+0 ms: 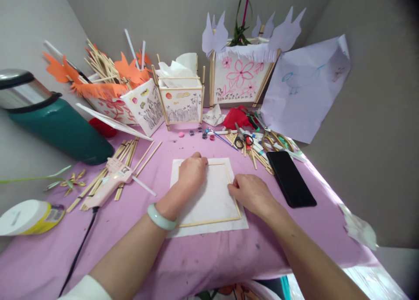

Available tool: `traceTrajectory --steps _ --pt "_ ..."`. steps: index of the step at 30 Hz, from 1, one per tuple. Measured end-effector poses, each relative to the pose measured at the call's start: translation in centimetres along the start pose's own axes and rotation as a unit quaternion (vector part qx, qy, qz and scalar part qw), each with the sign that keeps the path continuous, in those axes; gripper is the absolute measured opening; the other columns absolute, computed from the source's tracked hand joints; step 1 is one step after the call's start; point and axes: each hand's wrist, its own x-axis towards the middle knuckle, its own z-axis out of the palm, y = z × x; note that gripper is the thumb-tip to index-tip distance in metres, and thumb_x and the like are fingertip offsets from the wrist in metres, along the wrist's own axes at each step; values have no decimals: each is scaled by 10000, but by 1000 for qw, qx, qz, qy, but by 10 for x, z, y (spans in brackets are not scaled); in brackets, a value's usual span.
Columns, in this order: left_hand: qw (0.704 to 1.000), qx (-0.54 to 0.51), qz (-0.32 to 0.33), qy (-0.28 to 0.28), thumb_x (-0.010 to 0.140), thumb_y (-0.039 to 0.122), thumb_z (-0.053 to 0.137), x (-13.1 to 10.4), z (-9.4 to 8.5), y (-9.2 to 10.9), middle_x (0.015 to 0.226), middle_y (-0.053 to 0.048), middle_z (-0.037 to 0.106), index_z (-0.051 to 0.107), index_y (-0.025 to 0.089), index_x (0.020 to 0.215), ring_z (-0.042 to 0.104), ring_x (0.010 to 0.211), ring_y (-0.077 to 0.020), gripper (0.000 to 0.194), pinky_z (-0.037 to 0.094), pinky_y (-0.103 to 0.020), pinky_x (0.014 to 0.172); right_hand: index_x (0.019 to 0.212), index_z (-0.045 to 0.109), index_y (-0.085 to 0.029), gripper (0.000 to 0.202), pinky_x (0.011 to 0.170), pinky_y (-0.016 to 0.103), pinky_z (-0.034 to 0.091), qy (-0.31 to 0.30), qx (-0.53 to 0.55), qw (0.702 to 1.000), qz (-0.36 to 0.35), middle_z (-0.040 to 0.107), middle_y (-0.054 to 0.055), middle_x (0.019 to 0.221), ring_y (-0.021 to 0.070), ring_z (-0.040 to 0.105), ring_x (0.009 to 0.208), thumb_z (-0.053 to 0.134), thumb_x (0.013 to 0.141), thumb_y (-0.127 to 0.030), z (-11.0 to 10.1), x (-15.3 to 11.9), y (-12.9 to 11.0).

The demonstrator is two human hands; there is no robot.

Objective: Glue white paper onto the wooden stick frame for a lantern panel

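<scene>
A white sheet lies flat on the purple cloth, with a thin wooden stick frame on top of it. My left hand, with a pale bangle at the wrist, is closed at the frame's upper left part, its fingertips hidden. On the frame's right side rests my right hand, thumb and fingers pressed together at the stick; what they grip, if anything, is too small to tell.
Left: a pink glue gun with its cord, sticks, a teal bottle and a white tub. Right: a black phone and scissors. Decorated paper boxes stand behind on the purple cloth.
</scene>
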Motion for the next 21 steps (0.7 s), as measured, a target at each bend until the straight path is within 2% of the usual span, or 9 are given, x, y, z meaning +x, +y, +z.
traceTrajectory --steps 3,6,9,11,13,16,21 --pt "1000 4 14 -1 858 168 434 -5 -9 4 987 -73 648 696 201 980 614 827 -209 291 402 -309 692 801 692 -171 259 596 290 320 2 0 1000 -7 707 93 838 210 629 771 453 835 -263 1 1 2" --pt "999 3 35 0 855 160 450 -22 -22 13 1035 -74 632 681 198 1018 611 852 -205 286 422 -309 716 790 689 -172 258 577 290 310 6 0 1000 -10 707 87 830 205 629 748 452 829 -266 1 1 3" --pt "990 -47 116 -58 836 184 508 -53 -27 25 936 -49 643 703 202 888 602 885 -200 203 442 -301 769 775 687 -169 250 570 291 305 7 -1 1000 -13 708 86 810 210 632 748 462 821 -268 0 1 3" --pt "977 -86 158 -115 808 208 561 -75 -23 31 868 -41 645 708 205 837 595 890 -206 150 452 -308 787 768 688 -164 244 571 292 308 7 -1 1000 -15 708 89 805 214 634 752 471 816 -266 0 1 2" --pt "969 -112 167 -142 791 242 606 -92 -16 35 866 -45 643 707 204 852 586 896 -215 124 458 -325 796 770 689 -162 245 574 290 314 7 -2 1000 -16 709 91 812 213 634 754 472 819 -265 0 1 2" --pt "973 -126 145 -128 793 201 605 -106 -5 38 874 -47 638 695 200 852 569 897 -218 108 446 -345 803 791 692 -162 250 581 282 327 5 -3 1000 -14 711 91 833 203 633 752 468 833 -263 0 1 2" --pt "978 -143 120 -88 833 138 534 -110 3 39 833 -32 629 672 202 791 554 861 -200 158 414 -344 782 830 697 -153 266 612 276 357 0 -9 1000 -14 708 100 849 204 638 780 461 863 -271 0 -1 2"
